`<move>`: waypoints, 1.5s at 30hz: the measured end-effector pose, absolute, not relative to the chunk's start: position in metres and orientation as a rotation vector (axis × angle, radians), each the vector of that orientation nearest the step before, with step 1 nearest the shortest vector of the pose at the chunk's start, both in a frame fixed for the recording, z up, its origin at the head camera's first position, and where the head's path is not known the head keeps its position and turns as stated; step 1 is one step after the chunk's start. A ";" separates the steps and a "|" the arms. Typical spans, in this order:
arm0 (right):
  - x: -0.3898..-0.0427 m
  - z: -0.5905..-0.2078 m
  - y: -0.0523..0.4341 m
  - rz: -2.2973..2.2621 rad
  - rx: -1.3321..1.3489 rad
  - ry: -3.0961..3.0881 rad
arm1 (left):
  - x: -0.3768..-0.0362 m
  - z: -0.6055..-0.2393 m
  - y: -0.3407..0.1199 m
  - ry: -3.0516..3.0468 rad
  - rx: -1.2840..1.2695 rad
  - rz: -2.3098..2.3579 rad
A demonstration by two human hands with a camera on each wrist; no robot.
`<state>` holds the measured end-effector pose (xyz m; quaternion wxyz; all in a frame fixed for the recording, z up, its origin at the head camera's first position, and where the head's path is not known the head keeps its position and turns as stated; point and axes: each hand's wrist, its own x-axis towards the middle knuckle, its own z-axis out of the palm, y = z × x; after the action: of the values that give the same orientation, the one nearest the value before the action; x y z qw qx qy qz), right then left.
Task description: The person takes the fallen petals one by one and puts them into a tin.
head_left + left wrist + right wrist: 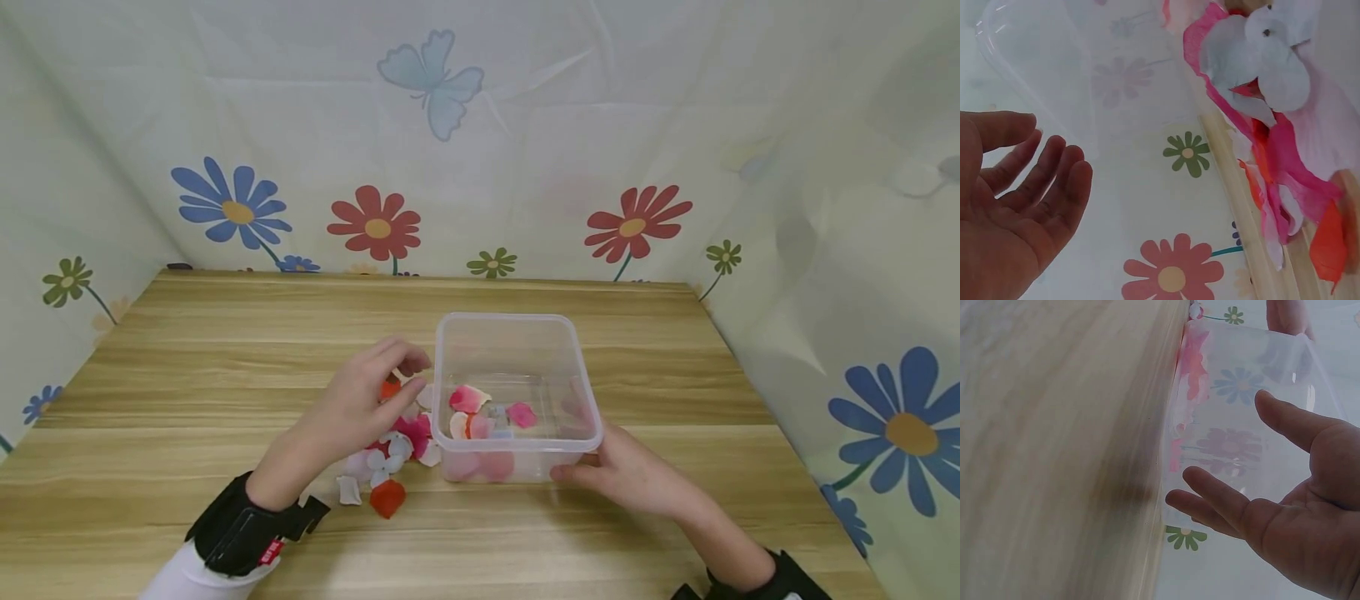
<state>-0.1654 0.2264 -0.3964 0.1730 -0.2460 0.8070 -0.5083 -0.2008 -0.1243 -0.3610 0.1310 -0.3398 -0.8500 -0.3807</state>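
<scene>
A: Pose of the hands?

B: Left hand (pixel 371 400), left of centre in the head view, over the petal pile (pixel 414 432). Fingers loosely bent; grip apart, a gap between thumb and fingertips. Right hand (pixel 633 471), lower right of centre, at the box's lower right corner: thumb at the front, fingers along the side. That grip is spread, straight-fingered, against the plastic; pressure cannot be told.

A: Appearance of the box and petals?

B: Box (pixel 495 445): clear, square, lidless, upright on the tabletop (pixel 262 392), lower centre of the frame. Inside, towards its left, a pink-and-white petal (pixel 468 398) and a small pink petal (pixel 521 414), among others. The pile, just left of the box, mixes white, pink and orange. An orange petal (pixel 387 498) lies at its lower edge.

A: Counts?

B: One box, two hands. At least four petals inside, at least six outside; overlap prevents an exact figure.
</scene>
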 end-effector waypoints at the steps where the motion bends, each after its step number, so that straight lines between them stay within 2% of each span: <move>1: -0.165 -0.396 0.227 -1.438 -0.699 2.294 | -0.201 -0.362 -0.126 -2.494 -0.974 -1.092; 11: -0.165 -0.398 0.228 -1.446 -0.709 2.292 | -0.204 -0.377 -0.129 -2.915 -0.943 -0.994; 29: -0.166 -0.399 0.227 -1.448 -0.710 2.291 | -0.205 -0.396 -0.128 -2.983 -1.201 -0.860; 37: -0.165 -0.398 0.227 -1.457 -0.709 2.280 | -0.207 -0.395 -0.128 -2.941 -1.178 -0.855; 45: -0.165 -0.399 0.228 -1.482 -0.710 2.250 | -0.210 -0.388 -0.132 -2.863 -1.015 -0.968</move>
<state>-0.1654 0.2280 -0.3990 0.1768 -0.2507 0.7948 -0.5235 -0.2097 -0.1316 -0.3878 -0.0235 -0.3184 -0.8977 -0.3036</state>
